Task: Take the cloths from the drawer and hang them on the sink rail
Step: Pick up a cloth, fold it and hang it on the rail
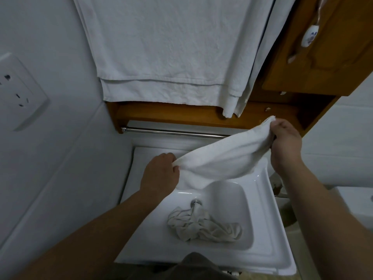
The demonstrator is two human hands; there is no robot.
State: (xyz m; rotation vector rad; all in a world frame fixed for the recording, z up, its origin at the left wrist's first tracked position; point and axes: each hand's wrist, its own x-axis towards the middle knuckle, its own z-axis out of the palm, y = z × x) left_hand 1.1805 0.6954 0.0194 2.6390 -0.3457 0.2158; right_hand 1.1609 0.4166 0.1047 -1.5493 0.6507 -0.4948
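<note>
My left hand (159, 174) pinches one end of the white cloth (220, 158), thumb and fingers curled closed on the fabric above the back left part of the sink (268, 229). My right hand (285, 142) grips the opposite end, fingers clamped around a bunched corner that sticks up just past my knuckles. The cloth spans between both hands, sagging in the middle, higher at the right end than at the left. It hangs in front of and just below the metal rail (175, 132), whose right portion it hides (no part of the cloth is draped over the rail).

The rail is mounted under a wooden shelf (181, 113). Above the shelf hangs a large white towel (161, 47). A second, crumpled cloth (203, 225) lies in the sink basin, touching the drain fitting (195, 203). A wall socket (18, 91) sits on the left wall. A wooden cabinet (327, 57) stands at upper right.
</note>
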